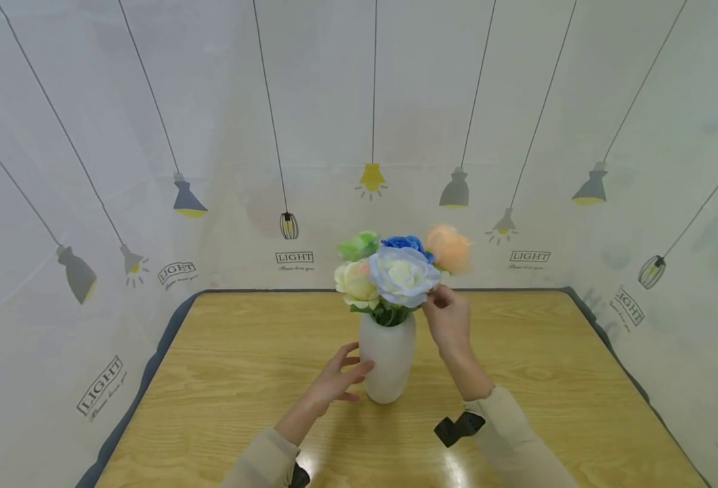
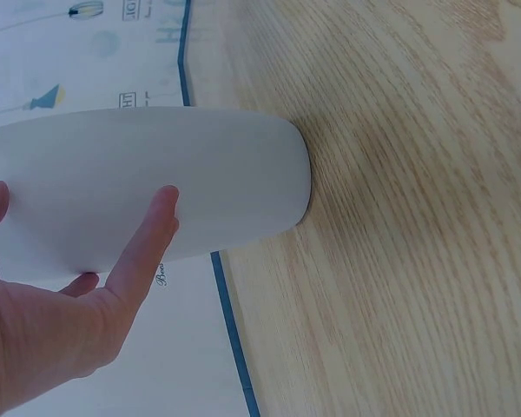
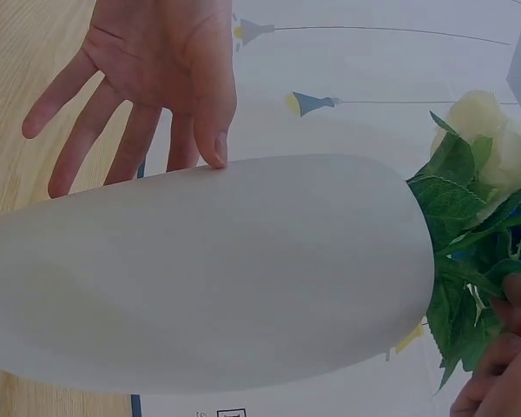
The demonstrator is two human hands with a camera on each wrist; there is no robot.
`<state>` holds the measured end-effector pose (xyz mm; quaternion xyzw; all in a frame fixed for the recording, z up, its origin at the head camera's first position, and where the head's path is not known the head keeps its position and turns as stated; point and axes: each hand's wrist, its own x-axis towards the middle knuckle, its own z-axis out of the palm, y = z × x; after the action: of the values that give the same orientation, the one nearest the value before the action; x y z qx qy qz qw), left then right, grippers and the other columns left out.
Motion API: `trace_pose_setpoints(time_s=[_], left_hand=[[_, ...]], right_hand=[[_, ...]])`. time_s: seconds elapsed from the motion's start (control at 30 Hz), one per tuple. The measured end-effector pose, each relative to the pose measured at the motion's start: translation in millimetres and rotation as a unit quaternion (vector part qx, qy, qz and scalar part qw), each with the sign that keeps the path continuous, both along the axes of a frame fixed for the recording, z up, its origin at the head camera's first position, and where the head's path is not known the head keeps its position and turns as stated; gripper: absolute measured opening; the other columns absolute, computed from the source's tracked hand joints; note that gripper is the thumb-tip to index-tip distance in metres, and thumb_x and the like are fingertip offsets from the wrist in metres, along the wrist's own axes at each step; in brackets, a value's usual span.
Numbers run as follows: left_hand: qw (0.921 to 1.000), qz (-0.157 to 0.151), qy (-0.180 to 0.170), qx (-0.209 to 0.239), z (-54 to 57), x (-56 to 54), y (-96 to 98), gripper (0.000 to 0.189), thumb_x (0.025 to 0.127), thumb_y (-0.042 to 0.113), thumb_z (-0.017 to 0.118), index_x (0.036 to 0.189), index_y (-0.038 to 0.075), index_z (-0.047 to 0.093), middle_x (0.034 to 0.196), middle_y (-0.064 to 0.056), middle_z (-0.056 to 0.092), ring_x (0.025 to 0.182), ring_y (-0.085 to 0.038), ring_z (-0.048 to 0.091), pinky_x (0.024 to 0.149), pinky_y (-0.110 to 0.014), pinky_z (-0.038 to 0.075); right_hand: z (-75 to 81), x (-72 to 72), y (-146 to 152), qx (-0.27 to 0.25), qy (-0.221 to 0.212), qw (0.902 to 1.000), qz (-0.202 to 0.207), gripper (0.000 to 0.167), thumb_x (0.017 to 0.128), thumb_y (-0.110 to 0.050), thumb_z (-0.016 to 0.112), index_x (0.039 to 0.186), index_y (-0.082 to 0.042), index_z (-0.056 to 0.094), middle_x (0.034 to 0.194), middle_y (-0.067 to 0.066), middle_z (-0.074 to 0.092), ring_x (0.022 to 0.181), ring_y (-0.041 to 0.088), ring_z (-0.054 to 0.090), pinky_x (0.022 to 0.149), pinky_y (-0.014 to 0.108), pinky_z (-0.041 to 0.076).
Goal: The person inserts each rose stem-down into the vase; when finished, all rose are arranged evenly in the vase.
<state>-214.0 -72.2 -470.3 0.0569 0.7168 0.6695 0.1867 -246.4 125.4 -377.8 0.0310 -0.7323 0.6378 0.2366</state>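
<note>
A white vase (image 1: 387, 359) stands upright on the table, holding a bunch of artificial flowers. My left hand (image 1: 334, 379) is at its left side, fingers spread and fairly straight, fingertips against the wall of the vase (image 2: 200, 174). Just right of the blooms, my right hand (image 1: 450, 318) pinches with curled fingers below the peach flower (image 1: 448, 249), whose stem is hidden there. In the right wrist view those fingers (image 3: 512, 347) are among green leaves (image 3: 451, 204) by the vase mouth. The large light blue flower (image 1: 404, 276) sits in front of the bunch.
A cream flower (image 1: 357, 283), a green one (image 1: 359, 245) and a dark blue one (image 1: 404, 242) fill the rest of the bunch. The wood-grain table (image 1: 243, 352) meets a pale sheet wall (image 1: 322, 135) printed with lamps. Dark wrist devices (image 1: 459, 428) sit at both sleeves.
</note>
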Motion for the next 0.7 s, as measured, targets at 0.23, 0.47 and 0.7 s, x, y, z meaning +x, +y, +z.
trace_pose_setpoints(time_s=[0.23,0.47,0.7], left_hand=[[1.0,0.001,-0.003,-0.002,-0.8,-0.2,0.4,0.074,0.083,0.041,0.058,0.137,0.006,0.022,0.129,-0.026,0.031,0.106,-0.042,0.044,0.068,-0.044,0.049],[1.0,0.001,-0.003,-0.006,-1.0,-0.4,0.7,0.075,0.083,0.042,0.059,0.137,0.006,0.023,0.13,-0.027,0.031,0.106,-0.042,0.044,0.068,-0.044,0.049],[1.0,0.001,-0.002,-0.006,0.2,-0.3,1.1,0.075,0.083,0.043,0.058,0.138,0.007,0.022,0.13,-0.027,0.03,0.106,-0.043,0.044,0.068,-0.045,0.049]], right_hand=[[12.6,12.6,-4,0.01,0.01,0.9993,0.035,0.012,0.076,0.012,0.053,0.065,0.008,0.056,0.053,0.002,0.044,0.044,0.008,0.036,0.037,0.018,0.028],[18.6,17.6,-8,0.01,0.011,0.9988,0.047,0.013,0.077,0.01,0.054,0.064,0.008,0.055,0.052,0.001,0.042,0.044,0.007,0.035,0.038,0.019,0.027],[0.3,5.4,-8,-0.014,-0.027,0.9991,0.029,0.007,0.078,0.002,0.059,0.08,0.009,0.062,0.059,0.002,0.048,0.049,0.009,0.039,0.041,0.019,0.031]])
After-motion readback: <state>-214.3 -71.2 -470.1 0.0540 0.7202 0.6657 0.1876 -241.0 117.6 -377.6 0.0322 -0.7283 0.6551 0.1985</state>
